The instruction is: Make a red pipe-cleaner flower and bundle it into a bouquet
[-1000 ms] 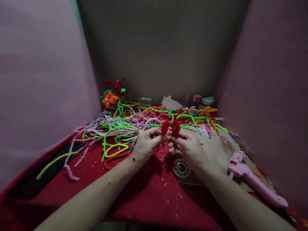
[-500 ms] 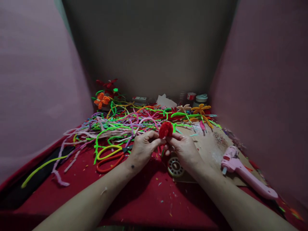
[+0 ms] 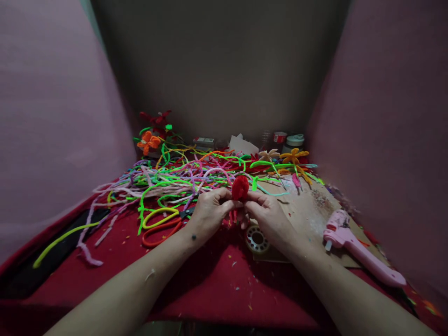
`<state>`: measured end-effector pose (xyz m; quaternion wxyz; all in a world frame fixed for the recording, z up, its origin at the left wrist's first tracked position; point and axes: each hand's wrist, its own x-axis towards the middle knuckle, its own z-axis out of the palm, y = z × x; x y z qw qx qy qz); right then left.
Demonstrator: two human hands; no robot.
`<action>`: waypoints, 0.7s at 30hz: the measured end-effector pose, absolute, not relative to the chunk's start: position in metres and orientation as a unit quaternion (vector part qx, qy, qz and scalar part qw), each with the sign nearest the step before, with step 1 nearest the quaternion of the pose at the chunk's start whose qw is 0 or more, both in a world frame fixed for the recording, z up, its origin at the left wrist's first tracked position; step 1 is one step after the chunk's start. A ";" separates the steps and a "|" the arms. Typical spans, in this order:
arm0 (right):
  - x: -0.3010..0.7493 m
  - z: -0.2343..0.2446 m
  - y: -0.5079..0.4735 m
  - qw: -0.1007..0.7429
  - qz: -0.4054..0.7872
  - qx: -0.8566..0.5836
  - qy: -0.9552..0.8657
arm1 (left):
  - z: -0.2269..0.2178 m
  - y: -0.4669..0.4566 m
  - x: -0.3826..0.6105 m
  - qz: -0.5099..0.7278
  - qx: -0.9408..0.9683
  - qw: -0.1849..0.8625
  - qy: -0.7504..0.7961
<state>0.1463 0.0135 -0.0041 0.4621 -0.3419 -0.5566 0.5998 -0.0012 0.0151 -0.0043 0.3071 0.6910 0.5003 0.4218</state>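
A fuzzy red pipe-cleaner flower stands up between my two hands, above the red tablecloth. My left hand pinches its base from the left between thumb and bent fingers. From the right, my right hand closes thumb and fingertips on the same base. The exact grip at the base is partly hidden by the fingers. Beneath my right hand lies a tape roll with holes around its core. Scissors with yellow and orange handles rest beside my left hand.
Loose coloured pipe cleaners are heaped across the back left. On the right, a pink glue gun lies on a cardboard sheet. Finished orange flowers and a lidded bottle are at the back. Pink panels flank the table.
The red flower has turned slightly in my fingers and looks narrower. Both hands keep their pinch on it. The view has shifted a little.
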 end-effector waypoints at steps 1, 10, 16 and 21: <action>0.147 -0.003 0.012 0.460 0.604 -0.334 -0.559 | -0.004 0.015 -0.001 0.423 0.694 0.299 0.501; 0.137 -0.003 0.005 0.444 0.573 -0.376 -0.577 | -0.006 0.012 0.000 0.386 0.780 0.119 0.478; 0.136 -0.012 0.009 0.445 0.579 -0.377 -0.570 | -0.014 0.014 -0.001 0.298 0.844 0.039 0.443; 0.139 -0.014 0.010 0.442 0.570 -0.396 -0.569 | -0.012 0.010 0.000 0.266 0.855 0.042 0.444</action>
